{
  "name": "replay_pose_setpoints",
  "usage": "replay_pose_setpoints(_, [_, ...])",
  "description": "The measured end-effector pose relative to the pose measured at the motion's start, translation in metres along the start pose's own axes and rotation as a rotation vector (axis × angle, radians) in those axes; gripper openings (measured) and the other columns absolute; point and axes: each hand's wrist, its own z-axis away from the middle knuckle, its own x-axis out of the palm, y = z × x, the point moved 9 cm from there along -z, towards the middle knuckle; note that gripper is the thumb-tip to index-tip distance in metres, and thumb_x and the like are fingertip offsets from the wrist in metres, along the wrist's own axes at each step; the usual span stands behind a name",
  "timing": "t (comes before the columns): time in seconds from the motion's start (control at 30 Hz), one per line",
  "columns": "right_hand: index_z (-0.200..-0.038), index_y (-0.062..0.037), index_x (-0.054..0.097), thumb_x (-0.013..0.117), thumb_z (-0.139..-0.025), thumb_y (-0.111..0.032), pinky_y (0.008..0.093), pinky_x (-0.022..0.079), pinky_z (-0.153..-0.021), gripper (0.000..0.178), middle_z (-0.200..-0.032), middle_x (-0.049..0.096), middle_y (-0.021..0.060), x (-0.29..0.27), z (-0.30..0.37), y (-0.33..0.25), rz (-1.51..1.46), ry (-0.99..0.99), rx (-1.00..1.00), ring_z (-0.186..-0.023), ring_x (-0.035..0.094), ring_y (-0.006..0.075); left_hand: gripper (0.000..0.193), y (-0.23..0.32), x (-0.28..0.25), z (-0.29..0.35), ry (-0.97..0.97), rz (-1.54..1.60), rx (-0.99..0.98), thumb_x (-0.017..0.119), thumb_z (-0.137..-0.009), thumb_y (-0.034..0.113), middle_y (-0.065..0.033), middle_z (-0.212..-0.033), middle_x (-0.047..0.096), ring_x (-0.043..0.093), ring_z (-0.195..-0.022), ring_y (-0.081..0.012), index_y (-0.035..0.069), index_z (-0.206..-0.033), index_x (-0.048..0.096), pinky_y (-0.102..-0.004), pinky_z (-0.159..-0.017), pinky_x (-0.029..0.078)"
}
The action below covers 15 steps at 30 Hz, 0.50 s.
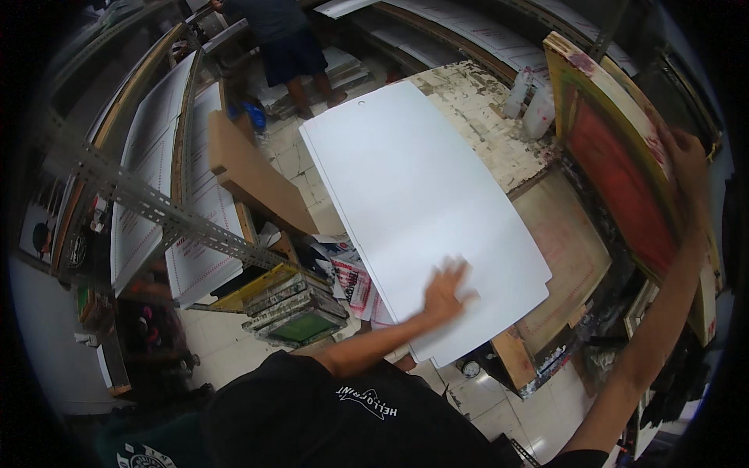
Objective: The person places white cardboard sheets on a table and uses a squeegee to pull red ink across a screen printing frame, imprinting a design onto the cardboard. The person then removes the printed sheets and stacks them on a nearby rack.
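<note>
A large white sheet with a hole near its far corner and notched near corners lies slantwise in front of me, apparently the top of a thin stack. Over its near part is my left hand, slightly smeared by motion, its fingers spread and nothing in them. On the right a wooden-framed printing screen with a red and green mesh is tilted up. My right hand grips its upper right edge; some of the fingers are hidden behind the frame.
Beneath the sheet is a stained worktable. White plastic bottles stand beside the screen. Racks with printed sheets and a brown board are at left, above stacked frames. Another person stands at the back.
</note>
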Motion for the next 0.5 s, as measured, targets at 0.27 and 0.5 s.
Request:
replay_pose_setpoints(0.27, [-0.144, -0.0047, 0.050, 0.058, -0.104, -0.021, 0.0345, 0.045, -0.105, 0.045, -0.139, 0.050, 0.0144, -0.001, 0.050, -0.006, 0.460, -0.146, -0.245, -0.127, 0.053, 0.0243, 0.044, -0.365, -0.169, -0.205, 0.524, -0.281, -0.440, 0.081, -0.081, 0.041, -0.0105, -0.116, 0.061, 0.054, -0.115, -0.0323, 0.009, -0.106, 0.066, -0.0518, -0.097, 0.041])
replay_pose_setpoints(0.5, [-0.151, -0.0170, 0.049, 0.053, -0.104, -0.011, 0.0386, 0.043, -0.112, 0.047, -0.147, 0.046, 0.0122, -0.049, 0.092, 0.054, 0.299, -0.077, 0.015, -0.136, 0.046, 0.0289, 0.060, -0.470, -0.166, -0.431, 0.302, -0.331, -0.534, 0.079, -0.080, 0.048, -0.0156, -0.130, 0.061, 0.052, -0.126, -0.0354, 0.009, -0.123, 0.067, -0.0530, -0.101, 0.040])
